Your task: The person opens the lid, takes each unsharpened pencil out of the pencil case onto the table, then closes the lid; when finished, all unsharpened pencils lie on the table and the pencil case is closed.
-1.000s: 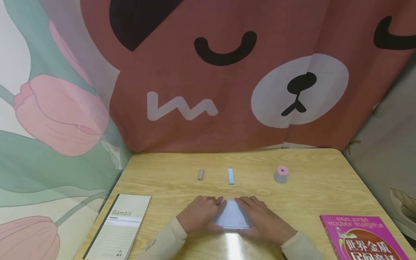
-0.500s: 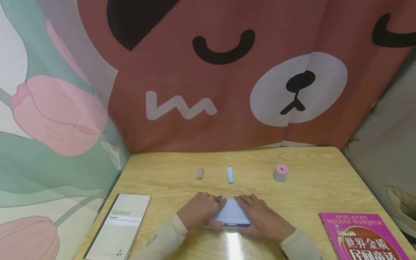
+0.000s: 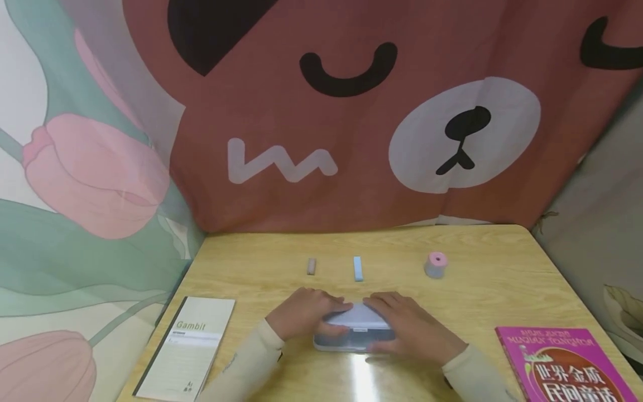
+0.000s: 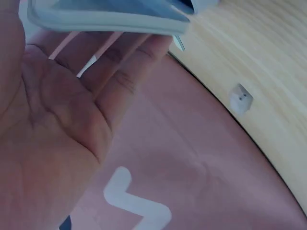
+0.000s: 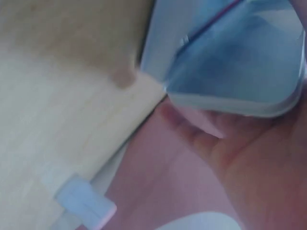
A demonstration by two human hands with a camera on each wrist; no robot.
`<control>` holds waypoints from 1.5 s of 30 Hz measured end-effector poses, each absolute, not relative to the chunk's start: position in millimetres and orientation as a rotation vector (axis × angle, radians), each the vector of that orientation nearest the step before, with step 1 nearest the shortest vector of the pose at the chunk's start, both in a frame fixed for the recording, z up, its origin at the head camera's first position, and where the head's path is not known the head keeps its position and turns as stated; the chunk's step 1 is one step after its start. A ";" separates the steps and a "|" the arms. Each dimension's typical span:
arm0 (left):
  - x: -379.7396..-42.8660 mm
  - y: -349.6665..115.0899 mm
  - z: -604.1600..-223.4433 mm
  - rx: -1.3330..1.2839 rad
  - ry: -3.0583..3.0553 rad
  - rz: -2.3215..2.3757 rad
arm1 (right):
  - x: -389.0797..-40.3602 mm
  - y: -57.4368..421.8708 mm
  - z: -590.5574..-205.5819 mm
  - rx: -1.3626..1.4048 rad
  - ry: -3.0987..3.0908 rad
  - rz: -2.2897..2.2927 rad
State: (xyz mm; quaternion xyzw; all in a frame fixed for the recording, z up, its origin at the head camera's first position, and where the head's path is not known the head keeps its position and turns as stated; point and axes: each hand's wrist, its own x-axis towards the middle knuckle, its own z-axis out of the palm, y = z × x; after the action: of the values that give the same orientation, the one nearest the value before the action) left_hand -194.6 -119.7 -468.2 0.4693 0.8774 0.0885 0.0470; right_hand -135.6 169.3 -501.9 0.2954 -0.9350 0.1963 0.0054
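A light blue pencil case (image 3: 358, 315) sits at the near middle of the wooden table, its lid partly raised and a dark inside showing at the front. My left hand (image 3: 311, 315) grips its left side, thumb at the front and fingers along the top. On the right side my right hand (image 3: 409, 326) holds it the same way. Both wrist views look into the case: the left shows its rim (image 4: 110, 21) over the fingers, the right its bluish hollow (image 5: 244, 62). Part of the lid is hidden by the hands.
Behind the case stand a small brownish block (image 3: 311, 266), a pale blue strip (image 3: 358, 268) and a pink-topped pencil sharpener (image 3: 436, 265). A notebook (image 3: 188, 346) lies at left, a magenta book (image 3: 567, 363) at right. A bear-print curtain (image 3: 351, 128) hangs behind the table.
The pencil case's lid has lifted at the front, uncovering the dark inside. Both hands have risen slightly and moved a little away from the body with the lid.
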 end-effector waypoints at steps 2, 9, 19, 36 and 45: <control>-197.2 -122.8 -465.6 1.406 2.665 0.357 | -138.6 172.6 -495.4 0.940 -2.882 0.596; -197.6 -138.5 -470.0 1.310 2.731 0.606 | -151.2 173.6 -480.9 0.934 -2.817 0.622; -183.8 -170.7 -495.1 1.380 2.751 0.710 | -166.9 166.3 -480.3 0.791 -2.804 0.739; -185.2 -165.9 -504.0 1.250 2.732 0.638 | -173.1 159.9 -479.6 0.758 -2.566 0.640; -196.6 -163.2 -504.6 1.239 2.744 0.527 | -156.1 152.7 -471.1 1.023 -2.712 0.379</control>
State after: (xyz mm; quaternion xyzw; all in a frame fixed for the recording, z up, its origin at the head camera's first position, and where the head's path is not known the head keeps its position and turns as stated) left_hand -196.6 -163.2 -504.6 0.4049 0.8969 0.1724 0.0424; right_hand -156.1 152.7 -471.1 0.3480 -0.9222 0.1289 0.1089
